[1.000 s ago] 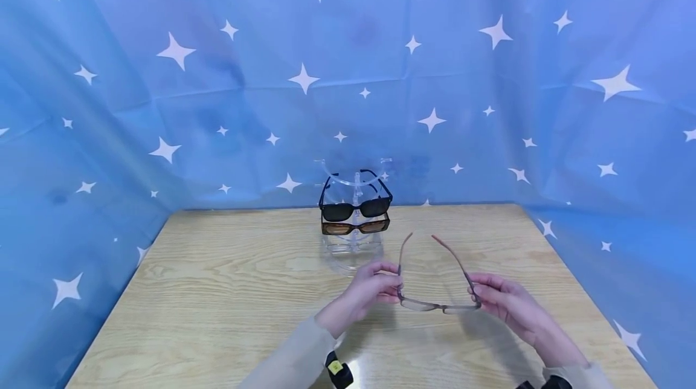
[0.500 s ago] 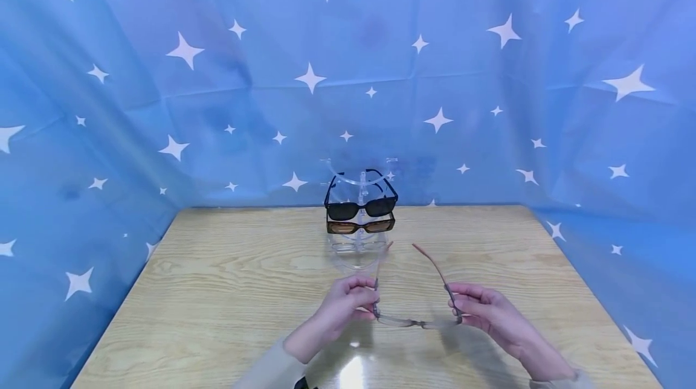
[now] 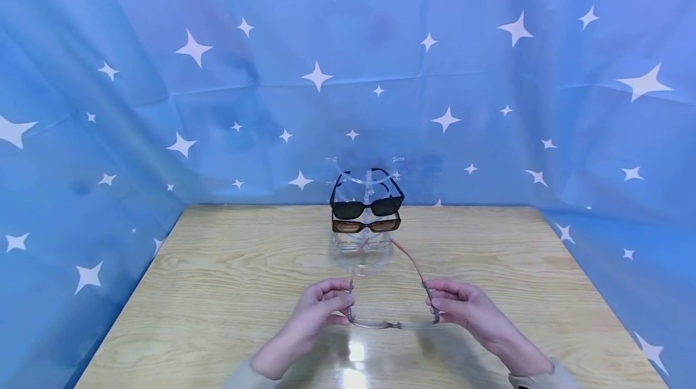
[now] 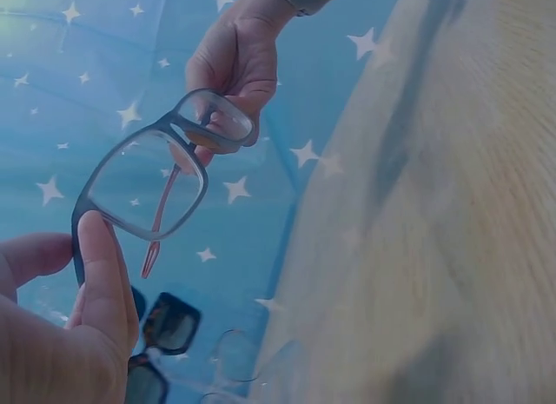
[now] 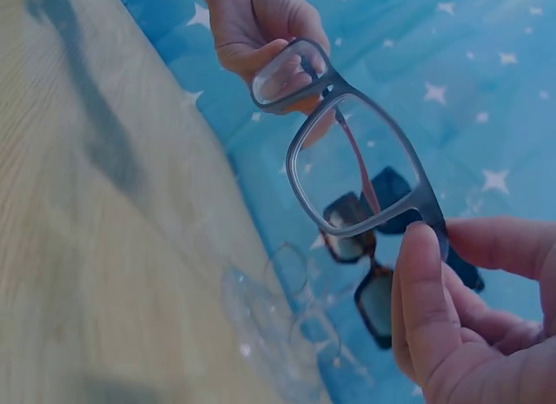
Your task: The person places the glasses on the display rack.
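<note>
A pair of grey-framed glasses with reddish temple tips is held up between both hands, temples unfolded and pointing away. My left hand pinches the left temple near its hinge. At the opposite hinge, my right hand pinches the right temple. Beyond them stands a clear display stand. It bears black sunglasses and, just below, tortoiseshell sunglasses. Lower on it is a thin-rimmed pair of glasses, partly behind the held temples. In the left wrist view, the grey frame shows clear lenses.
The wooden table spreads out around the hands and the stand. A blue star-patterned cloth hangs behind the table and along its sides. The stand is near the table's back edge.
Both hands have carried the glasses leftward and slightly nearer, so they are now in front of the stand. The view has shifted a little. The grip on both temples stays.
</note>
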Motion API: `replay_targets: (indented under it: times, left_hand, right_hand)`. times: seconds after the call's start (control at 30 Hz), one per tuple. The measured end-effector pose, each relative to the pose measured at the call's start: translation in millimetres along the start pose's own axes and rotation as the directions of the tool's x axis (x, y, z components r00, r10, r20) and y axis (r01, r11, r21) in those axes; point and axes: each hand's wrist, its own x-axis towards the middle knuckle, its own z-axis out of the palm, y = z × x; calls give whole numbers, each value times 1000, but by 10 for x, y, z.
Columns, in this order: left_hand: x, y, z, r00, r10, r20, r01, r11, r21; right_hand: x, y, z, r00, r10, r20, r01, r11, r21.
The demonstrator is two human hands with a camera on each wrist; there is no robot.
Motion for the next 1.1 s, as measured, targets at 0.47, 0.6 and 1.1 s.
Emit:
replay_targets:
  times: [0.47, 0.6, 1.1]
  left_hand:
    - [-69, 412, -62, 998, 49, -26, -50, 998, -38]
    - [-62, 527, -53, 997, 75, -23, -76, 996, -40]
    - [247, 969, -7, 992, 115, -53, -119, 990, -74]
  right_hand:
    - [161, -408, 157, 997, -76, 7, 76, 997, -14]
    - [192, -526, 173, 994, -108, 10, 108, 994, -25]
    - [523, -975, 113, 993, -118, -25, 118, 992, 36]
